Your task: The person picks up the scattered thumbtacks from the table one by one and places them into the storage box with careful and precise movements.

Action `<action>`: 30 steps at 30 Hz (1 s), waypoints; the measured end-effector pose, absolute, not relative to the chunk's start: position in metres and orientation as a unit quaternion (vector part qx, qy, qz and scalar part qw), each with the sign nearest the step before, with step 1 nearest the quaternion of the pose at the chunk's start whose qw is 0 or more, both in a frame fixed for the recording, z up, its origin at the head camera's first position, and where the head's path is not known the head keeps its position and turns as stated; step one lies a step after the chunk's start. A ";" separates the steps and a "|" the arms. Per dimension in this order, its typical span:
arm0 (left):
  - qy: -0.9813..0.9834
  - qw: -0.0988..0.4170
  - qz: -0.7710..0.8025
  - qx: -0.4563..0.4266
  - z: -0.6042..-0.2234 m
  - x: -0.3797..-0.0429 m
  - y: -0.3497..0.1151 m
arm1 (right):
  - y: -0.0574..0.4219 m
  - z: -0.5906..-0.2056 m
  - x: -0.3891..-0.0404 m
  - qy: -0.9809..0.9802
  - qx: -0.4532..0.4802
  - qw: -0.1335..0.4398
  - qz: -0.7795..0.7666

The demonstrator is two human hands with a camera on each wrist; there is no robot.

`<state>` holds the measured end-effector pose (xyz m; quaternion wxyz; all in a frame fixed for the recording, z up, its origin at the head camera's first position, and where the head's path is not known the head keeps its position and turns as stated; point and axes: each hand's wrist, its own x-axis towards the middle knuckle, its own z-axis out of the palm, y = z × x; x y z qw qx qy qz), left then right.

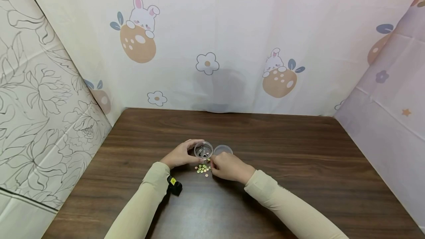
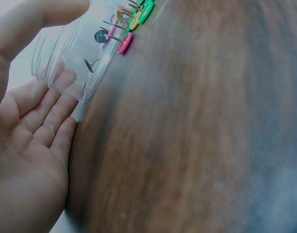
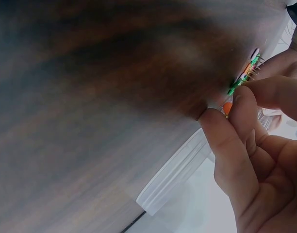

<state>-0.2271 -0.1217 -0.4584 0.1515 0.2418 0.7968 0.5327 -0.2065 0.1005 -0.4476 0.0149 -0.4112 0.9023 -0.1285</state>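
My left hand [image 1: 180,155] holds a clear plastic jar [image 2: 71,46] between thumb and fingers; the jar's round mouth shows in the head view. Inside it or seen through its wall are a few thumbtacks, one of them a black thumbtack [image 2: 89,66]. A cluster of coloured thumbtacks [image 1: 201,169] lies on the table just in front of the jar, several with points up. Beside this cluster, my right hand [image 1: 231,167] has thumb and fingertips together, pinching a thumbtack mostly hidden by the fingers. An orange thumbtack [image 3: 227,107] shows just behind those fingertips.
A clear round lid [image 1: 223,149] lies on the table right of the jar, partly behind my right hand. A black device with a yellow label [image 1: 174,185] sits at my left wrist. The brown wooden table [image 1: 299,180] meets patterned cloth walls at its back and sides.
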 end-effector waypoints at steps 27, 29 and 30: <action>0.810 0.150 0.514 0.239 -0.456 -0.225 -0.122 | 0.103 -0.446 -0.209 0.898 -0.414 0.023 -0.151; 0.809 0.157 0.515 0.234 -0.458 -0.226 -0.122 | 0.103 -0.445 -0.210 0.895 -0.418 0.023 -0.155; 0.809 0.157 0.517 0.232 -0.461 -0.228 -0.122 | 0.103 -0.445 -0.210 0.893 -0.421 0.022 -0.158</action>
